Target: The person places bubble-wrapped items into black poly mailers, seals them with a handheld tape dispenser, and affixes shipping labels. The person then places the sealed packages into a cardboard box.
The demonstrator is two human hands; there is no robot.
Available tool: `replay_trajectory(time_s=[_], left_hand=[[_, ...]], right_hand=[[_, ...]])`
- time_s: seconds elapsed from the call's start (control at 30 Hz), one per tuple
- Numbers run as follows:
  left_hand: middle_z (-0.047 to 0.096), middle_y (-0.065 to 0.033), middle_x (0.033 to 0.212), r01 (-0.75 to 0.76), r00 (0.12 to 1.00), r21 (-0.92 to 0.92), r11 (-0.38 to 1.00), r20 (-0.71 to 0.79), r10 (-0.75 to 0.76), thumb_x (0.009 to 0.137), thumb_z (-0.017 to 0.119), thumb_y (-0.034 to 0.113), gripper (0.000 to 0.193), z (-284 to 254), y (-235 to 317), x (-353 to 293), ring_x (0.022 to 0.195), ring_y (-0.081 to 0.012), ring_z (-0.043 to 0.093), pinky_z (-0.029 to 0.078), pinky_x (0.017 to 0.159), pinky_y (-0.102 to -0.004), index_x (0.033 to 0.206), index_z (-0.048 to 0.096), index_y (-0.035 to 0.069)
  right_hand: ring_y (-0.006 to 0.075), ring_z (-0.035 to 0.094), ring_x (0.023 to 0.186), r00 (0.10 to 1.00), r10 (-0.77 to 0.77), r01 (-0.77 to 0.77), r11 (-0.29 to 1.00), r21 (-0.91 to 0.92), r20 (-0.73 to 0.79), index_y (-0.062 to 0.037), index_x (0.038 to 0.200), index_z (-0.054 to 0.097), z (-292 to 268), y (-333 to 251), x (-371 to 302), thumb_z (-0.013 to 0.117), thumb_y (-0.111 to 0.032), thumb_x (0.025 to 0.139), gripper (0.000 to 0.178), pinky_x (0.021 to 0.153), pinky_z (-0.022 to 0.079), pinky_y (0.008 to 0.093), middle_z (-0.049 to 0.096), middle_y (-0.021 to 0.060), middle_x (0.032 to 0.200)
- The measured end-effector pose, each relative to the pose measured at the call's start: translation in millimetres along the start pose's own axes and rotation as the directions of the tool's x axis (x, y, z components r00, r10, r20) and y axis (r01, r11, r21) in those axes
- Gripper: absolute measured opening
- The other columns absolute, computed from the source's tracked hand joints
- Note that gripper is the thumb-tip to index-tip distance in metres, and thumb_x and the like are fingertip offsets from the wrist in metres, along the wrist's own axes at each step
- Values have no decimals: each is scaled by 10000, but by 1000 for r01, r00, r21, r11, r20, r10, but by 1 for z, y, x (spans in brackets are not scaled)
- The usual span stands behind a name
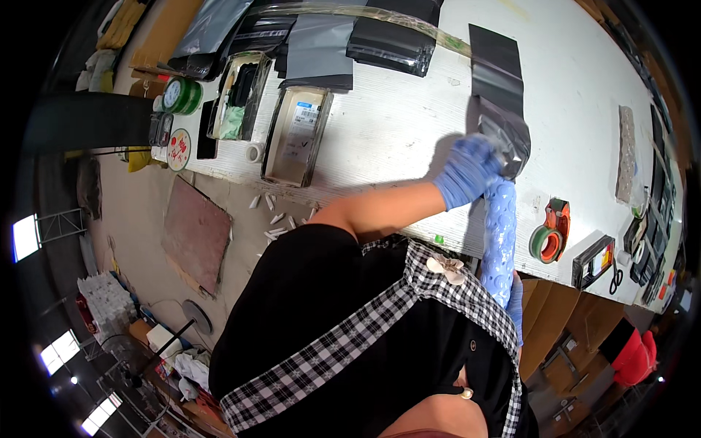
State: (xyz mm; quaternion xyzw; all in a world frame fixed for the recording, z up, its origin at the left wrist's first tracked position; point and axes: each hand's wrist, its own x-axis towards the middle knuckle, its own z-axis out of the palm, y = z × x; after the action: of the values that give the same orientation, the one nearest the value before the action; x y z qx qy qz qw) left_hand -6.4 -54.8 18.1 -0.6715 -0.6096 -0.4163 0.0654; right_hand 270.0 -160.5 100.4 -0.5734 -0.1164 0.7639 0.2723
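Observation:
A long, narrow roll in pale blue bubble wrap (499,237) points away from my body, its far end at the mouth of a black plastic mailing bag (498,80). The bag lies flat toward the far side, and its near part is crumpled and raised. My left hand (469,172), in a blue glove and slightly blurred, is closed on the bag's near edge beside the roll. My right hand (515,305), gloved too, is at the roll's near end close to my body. Only a strip of it shows; the roll hides its fingers.
An orange tape dispenser (550,232) with green tape lies right of the roll, near scissors (616,279) and a small box (594,263). Stacked mailing bags (394,40), two open-topped boxes (298,136) and tape rolls (182,96) occupy the white table's (394,124) far left.

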Motion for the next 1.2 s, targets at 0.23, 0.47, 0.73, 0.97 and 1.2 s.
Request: replay_trajectory(time_s=[0.23, 0.47, 0.73, 0.97, 1.2], left_hand=[[655, -217, 1086, 776, 610, -129, 617, 403, -682, 826, 614, 138, 571, 45, -23, 1, 993, -362, 641, 489, 921, -419, 1362, 455, 20], [651, -223, 1111, 793, 602, -164, 586, 351, -717, 818, 592, 112, 434, 31, -54, 3, 1015, -370, 637, 501, 905, -412, 1239, 566, 12], [675, -188, 1029, 755, 598, -38, 655, 450, -663, 830, 634, 262, 456, 29, -64, -1, 945, -326, 662, 514, 856, -403, 1207, 564, 14], [631, -188, 979, 645, 262, 89, 759, 907, -329, 817, 672, 191, 295, -65, 26, -64, 878, -365, 634, 513, 781, -446, 1043, 549, 47], [538, -147, 1173, 939, 191, -61, 339, 912, -364, 792, 780, 115, 914, -51, 56, -80, 1019, -213, 595, 520, 861, -345, 1478, 177, 72]], right_hand=[[240, 509, 1198, 844, -394, 520, 437, -734, 363, -64, 1530, 152, 56, 0, 55, 666, -3, 802, 893, 999, 447, 359, 458, 162, 1372], [209, 558, 1096, 551, -746, 678, 140, -722, 373, 1, 1436, 379, 79, -51, 184, 660, -192, 914, 623, 902, 494, 317, 512, 142, 1300], [364, 655, 889, 631, -750, 462, 156, -873, 200, -32, 1018, 661, 122, -66, 231, 584, -343, 933, 332, 803, 495, 429, 679, 225, 946], [352, 645, 854, 848, -371, 466, 178, -867, 379, -15, 998, 631, 7, 21, 92, 578, -248, 953, 243, 775, 504, 405, 658, 215, 933], [328, 648, 944, 828, -523, 412, 319, -853, 204, -65, 1053, 660, -19, -42, 36, 654, -291, 884, 282, 850, 506, 404, 671, 173, 985]])
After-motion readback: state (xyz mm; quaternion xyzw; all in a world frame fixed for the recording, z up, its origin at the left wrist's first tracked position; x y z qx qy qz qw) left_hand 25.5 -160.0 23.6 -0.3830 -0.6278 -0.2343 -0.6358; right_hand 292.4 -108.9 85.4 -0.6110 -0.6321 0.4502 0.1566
